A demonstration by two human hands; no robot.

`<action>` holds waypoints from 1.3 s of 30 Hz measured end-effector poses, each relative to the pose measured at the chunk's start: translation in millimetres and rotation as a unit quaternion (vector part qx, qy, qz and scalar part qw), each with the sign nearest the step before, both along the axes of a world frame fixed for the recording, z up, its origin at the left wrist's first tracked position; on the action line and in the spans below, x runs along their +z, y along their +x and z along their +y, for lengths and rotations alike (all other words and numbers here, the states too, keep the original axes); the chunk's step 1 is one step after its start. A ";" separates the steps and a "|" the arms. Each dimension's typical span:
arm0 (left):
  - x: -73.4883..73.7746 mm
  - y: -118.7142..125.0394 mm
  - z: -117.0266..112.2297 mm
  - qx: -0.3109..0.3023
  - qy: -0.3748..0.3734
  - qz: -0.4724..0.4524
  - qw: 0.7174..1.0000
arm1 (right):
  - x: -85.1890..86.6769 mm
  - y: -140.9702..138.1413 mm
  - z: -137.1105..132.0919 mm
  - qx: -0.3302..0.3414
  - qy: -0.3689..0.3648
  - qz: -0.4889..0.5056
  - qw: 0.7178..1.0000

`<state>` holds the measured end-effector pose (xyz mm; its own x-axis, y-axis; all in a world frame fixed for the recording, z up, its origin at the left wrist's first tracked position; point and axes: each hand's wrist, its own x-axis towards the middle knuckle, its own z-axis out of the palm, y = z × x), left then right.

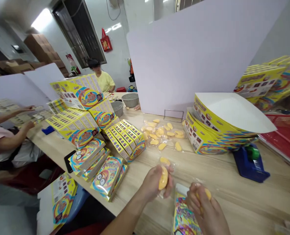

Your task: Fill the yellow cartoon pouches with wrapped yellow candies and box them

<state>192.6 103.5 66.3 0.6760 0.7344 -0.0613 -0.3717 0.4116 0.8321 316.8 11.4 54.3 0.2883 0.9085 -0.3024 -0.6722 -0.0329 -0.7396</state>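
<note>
My left hand (151,182) is closed around a yellow oval piece in a clear wrapper (163,178). A second wrapped yellow piece (164,160) shows just beyond its fingers; whether the hand grips that one too is unclear. My right hand (205,207) is closed on another yellow oval piece (207,194) in clear film, partly hidden by the fingers. Close beside and partly under this hand lies a colourful printed box (184,213) with a white flap at its far end. Farther up the table, several wrapped yellow pieces (159,132) lie in a loose pile.
Stacked yellow boxes (78,122) and flat printed packs (108,176) stand left. Folded cartons (208,130), a blue tape dispenser (251,163) and a red tray (284,133) are at right. Behind rise a white partition (184,55), grey baskets (130,100) and a person in yellow (104,81).
</note>
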 end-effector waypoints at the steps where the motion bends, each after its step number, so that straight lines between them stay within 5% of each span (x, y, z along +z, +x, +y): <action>1: 3.3 0.9 -1.1 -0.002 -0.027 -0.030 0.999 | 2.1 -0.9 -0.9 -0.008 0.002 0.001 1.000; 8: 18.7 0.7 -5.8 -0.019 -0.089 -0.052 0.994 | 9.8 -4.9 -5.5 0.001 0.029 0.002 1.000; 12: 17.1 7.5 -17.2 0.024 0.077 0.071 0.994 | 9.5 -8.7 -1.8 -0.004 0.015 -0.095 0.995; 16: -9.4 16.6 -15.1 -0.041 0.302 0.194 0.932 | -2.3 -1.6 -0.5 -0.046 -0.062 -0.181 0.980; 18: -30.9 21.3 1.5 -0.074 0.323 0.248 0.910 | -12.0 8.1 -5.3 -0.045 -0.109 -0.136 0.984; 22: -67.9 30.1 54.8 -0.035 0.349 0.385 0.854 | -22.5 26.5 -21.4 -0.066 -0.114 0.035 0.991; 26: -79.0 34.3 88.4 0.000 0.301 0.384 0.873 | -19.4 34.1 -31.1 -0.089 -0.100 0.081 0.988; 30: -62.7 31.3 76.8 0.026 0.212 0.322 0.922 | -16.7 36.9 -32.2 -0.074 -0.109 0.096 0.987; 35: -17.7 21.3 35.7 -0.024 0.073 0.197 0.977 | -1.9 29.6 -29.1 -0.063 -0.068 0.077 0.993; 39: 6.3 20.0 7.2 -0.011 -0.024 0.110 0.994 | 11.8 13.3 -22.8 -0.022 -0.011 0.029 0.999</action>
